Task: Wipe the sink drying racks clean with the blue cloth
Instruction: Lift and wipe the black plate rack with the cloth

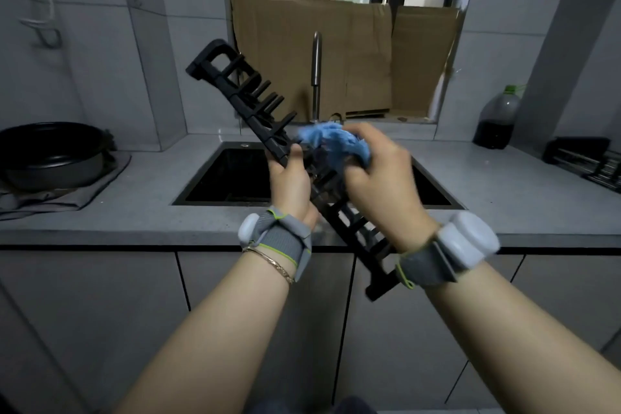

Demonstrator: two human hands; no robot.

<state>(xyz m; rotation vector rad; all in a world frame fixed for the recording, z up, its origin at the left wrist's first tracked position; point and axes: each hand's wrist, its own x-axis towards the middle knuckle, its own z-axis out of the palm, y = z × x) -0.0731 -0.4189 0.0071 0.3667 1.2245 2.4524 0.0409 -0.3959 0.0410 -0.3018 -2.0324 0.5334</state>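
A long black drying rack point(235, 84) is held up over the sink point(235, 178), tilted from upper left to lower right. My left hand point(290, 181) grips its middle, thumb on the frame. My right hand point(376, 171) holds a bunched blue cloth point(336, 141) pressed against the rack just right of the left hand; this hand is motion-blurred. The rack's lower end point(379, 289) sticks out below my wrists, past the counter's front edge.
A second black rack point(584, 158) lies on the counter at far right, by a dark bottle point(495, 124). A black pot point(50, 155) stands on a grey cloth at left. The faucet point(316, 77) rises behind the sink, with cardboard point(353, 54) over the window.
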